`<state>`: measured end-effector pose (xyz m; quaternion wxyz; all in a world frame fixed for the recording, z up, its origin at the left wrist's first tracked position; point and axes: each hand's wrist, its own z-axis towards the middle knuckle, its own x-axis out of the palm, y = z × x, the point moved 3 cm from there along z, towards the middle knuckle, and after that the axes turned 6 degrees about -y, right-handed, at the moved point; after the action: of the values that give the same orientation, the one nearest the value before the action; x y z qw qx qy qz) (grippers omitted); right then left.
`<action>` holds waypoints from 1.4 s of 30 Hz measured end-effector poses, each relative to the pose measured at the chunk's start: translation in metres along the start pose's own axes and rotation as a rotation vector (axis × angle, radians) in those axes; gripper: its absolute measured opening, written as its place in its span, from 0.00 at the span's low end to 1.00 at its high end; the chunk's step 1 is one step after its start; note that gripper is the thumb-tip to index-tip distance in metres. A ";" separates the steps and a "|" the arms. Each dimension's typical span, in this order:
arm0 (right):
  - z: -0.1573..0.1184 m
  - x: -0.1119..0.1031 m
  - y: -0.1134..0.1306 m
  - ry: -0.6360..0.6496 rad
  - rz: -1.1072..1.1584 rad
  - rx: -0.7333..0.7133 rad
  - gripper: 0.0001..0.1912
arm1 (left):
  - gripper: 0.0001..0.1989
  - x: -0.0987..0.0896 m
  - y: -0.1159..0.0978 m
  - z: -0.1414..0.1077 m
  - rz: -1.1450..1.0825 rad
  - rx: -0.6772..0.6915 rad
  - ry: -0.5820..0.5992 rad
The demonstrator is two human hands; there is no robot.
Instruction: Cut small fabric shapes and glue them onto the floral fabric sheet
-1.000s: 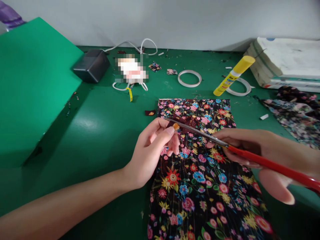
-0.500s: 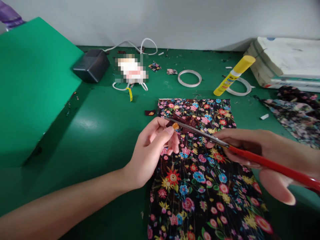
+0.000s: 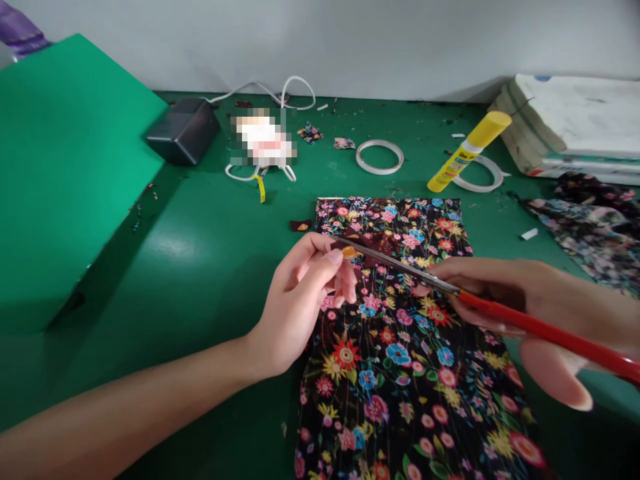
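Black floral fabric (image 3: 385, 373) lies on the green table below both hands. My left hand (image 3: 310, 287) pinches a small piece with an orange patch (image 3: 349, 253) between thumb and index finger. Red-handled scissors (image 3: 530, 325) are in my right hand (image 3: 505, 300), their blades pointing left, right beside the pinched piece. The right thumb sticks out below the handle. Dark maroon fabric (image 3: 385, 245) shows behind the blades over the floral cloth. A small maroon scrap (image 3: 301, 226) with an orange mark lies left of the cloth's top edge.
Two tape rolls (image 3: 358, 157) and a yellow glue stick (image 3: 470, 152) are farther back. A black box (image 3: 183, 131) stands beside a green board (image 3: 65, 167) on the left. White stacked material (image 3: 580, 123) and crumpled floral fabric (image 3: 595, 213) are at the right.
The orange patch in my left fingers has tilted and shifted slightly left. My left thumb has moved slightly up and left. The scissors have hardly moved.
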<state>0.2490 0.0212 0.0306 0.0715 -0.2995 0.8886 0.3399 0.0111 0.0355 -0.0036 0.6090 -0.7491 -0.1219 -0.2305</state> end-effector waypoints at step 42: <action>-0.002 -0.001 0.005 -0.032 -0.161 -0.005 0.44 | 0.11 0.000 -0.001 -0.002 0.059 0.034 -0.003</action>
<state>0.2473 0.0232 0.0349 0.1119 -0.3649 0.8595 0.3400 0.0106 0.0337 -0.0027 0.6281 -0.7421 -0.1046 -0.2093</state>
